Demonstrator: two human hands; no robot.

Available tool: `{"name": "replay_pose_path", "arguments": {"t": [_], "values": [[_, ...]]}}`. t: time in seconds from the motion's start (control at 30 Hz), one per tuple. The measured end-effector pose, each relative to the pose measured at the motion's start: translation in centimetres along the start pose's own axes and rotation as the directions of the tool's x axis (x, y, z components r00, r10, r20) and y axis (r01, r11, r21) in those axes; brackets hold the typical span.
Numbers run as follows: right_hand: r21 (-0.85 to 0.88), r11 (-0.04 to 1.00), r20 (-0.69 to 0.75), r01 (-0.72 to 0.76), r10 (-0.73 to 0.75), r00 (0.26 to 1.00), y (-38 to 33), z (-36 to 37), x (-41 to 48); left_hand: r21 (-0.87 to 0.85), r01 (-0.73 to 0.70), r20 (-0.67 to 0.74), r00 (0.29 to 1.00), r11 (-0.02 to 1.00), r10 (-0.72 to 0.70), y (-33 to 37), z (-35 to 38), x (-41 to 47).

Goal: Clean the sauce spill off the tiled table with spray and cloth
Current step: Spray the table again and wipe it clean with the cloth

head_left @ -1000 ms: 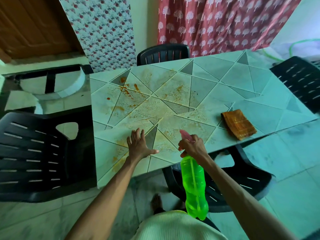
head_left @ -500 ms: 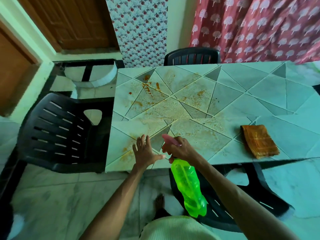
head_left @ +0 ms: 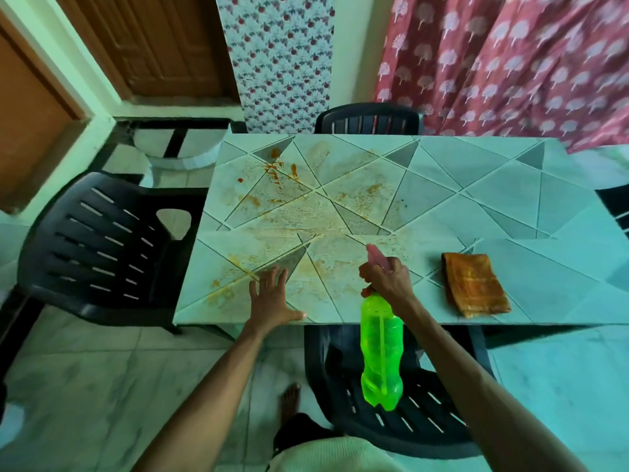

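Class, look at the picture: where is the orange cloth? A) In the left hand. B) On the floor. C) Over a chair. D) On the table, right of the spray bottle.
D: the cloth lies on the table near its front edge, right of the spray bottle that the right hand grips.

Right and far-right tiles of worktop [head_left: 493, 185] bare: open passage. Near front edge, right: cloth [head_left: 474, 284]. At front edge: left hand [head_left: 270, 299] flat, spray bottle [head_left: 381, 349] hanging beside it. Bordering sides: left chair [head_left: 98, 240], far chair [head_left: 367, 119], near chair [head_left: 408, 413].

Translucent plastic spray bottle [head_left: 381, 352]; woven cloth [head_left: 473, 284]; glossy tiled table [head_left: 476, 185].
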State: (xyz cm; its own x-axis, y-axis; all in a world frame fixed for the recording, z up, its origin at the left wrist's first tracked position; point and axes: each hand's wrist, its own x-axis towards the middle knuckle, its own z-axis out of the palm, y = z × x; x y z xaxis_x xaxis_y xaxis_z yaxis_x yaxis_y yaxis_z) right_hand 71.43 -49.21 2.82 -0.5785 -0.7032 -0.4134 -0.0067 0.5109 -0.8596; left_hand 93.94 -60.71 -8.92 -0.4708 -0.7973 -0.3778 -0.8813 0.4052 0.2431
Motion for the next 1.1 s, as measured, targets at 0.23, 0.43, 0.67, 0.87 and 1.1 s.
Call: {"name": "replay_pose_path", "arguments": {"t": [0.23,0.43,0.67,0.87,1.1], "values": [[0.086,0.994,-0.142,-0.074,0.086,0.986,1.1,-6.4,1.2,0.088,0.026,0.028,0.999,0.996,-0.029,1.2,-0.5,0.6],[0.072,0.993,-0.060,-0.097,0.101,0.993,1.7,-7.5,0.6,0.165,-0.029,0.087,0.996,0.986,0.015,2.6,-1.3,1.5],[0.143,0.986,-0.079,-0.085,0.097,0.992,3.8,-8.1,0.6,0.157,-0.157,0.116,0.983,0.975,0.140,7.3,-2.2,3.1],[0.298,0.954,-0.168,0.014,0.038,0.985,3.4,-11.0,0.3,-0.147,-0.276,0.064,0.956,0.950,0.287,14.2,-2.4,5.0],[0.299,0.917,-0.221,0.265,-0.204,0.954,1.8,-20.0,0.3,-0.335,-0.384,-0.005,0.914,0.861,0.406,24.4,-1.4,5.9]]}}
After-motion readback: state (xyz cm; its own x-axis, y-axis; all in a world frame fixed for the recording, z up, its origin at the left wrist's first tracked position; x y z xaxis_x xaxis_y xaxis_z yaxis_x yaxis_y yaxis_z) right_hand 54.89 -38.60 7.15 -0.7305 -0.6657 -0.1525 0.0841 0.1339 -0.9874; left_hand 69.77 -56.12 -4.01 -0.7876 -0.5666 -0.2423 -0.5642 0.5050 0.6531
